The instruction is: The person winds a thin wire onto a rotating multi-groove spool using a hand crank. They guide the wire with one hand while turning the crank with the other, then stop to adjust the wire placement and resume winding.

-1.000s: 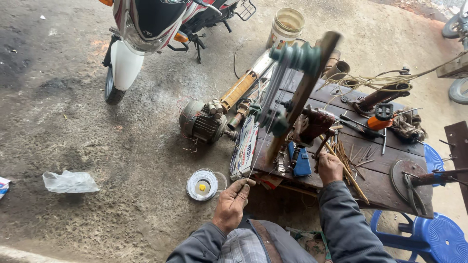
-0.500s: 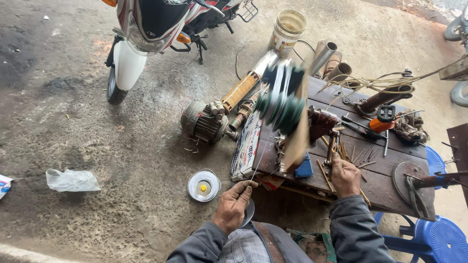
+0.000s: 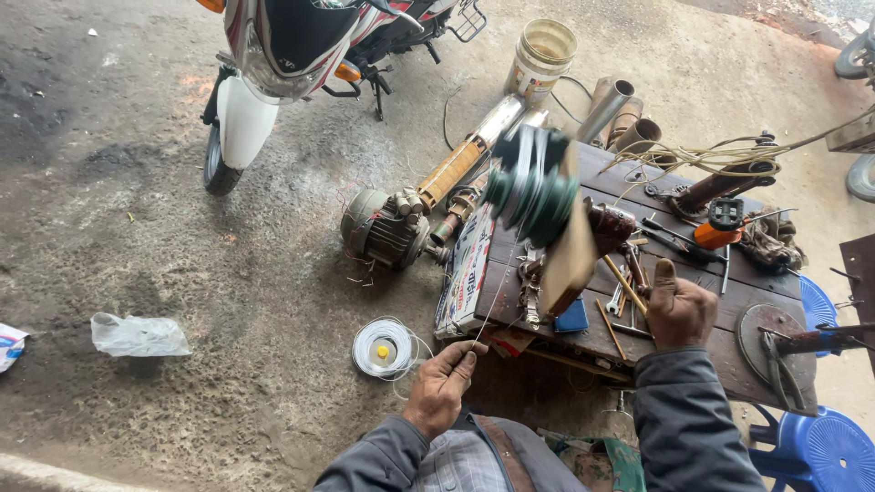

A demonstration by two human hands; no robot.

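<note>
My left hand (image 3: pixel 445 383) pinches a thin wire near the front edge of the dark wooden table (image 3: pixel 702 360). The wire rises to a blurred, spinning green winding form (image 3: pixel 533 187) with a wooden board (image 3: pixel 570 260) fixed to it. A white spool of wire (image 3: pixel 383 349) lies on the ground just left of that hand. My right hand (image 3: pixel 679 312) is a closed fist with the thumb up, low on the table beside the winder. It grips what looks like the winder's crank handle, mostly hidden in the fist.
A motorbike (image 3: pixel 273 64) stands at the back left. An electric motor (image 3: pixel 383 228), metal pipes (image 3: pixel 606 109) and a bucket (image 3: pixel 542 50) lie behind the table. Loose tools and an orange tool (image 3: pixel 725 223) cover the tabletop. Blue stools (image 3: pixel 820 446) stand at the right, and a plastic bag (image 3: pixel 137 335) lies at the left.
The green form and its wooden board have turned, the board swinging from pointing up-right to pointing down. My right hand shifted slightly; my left hand stays pinching the wire.
</note>
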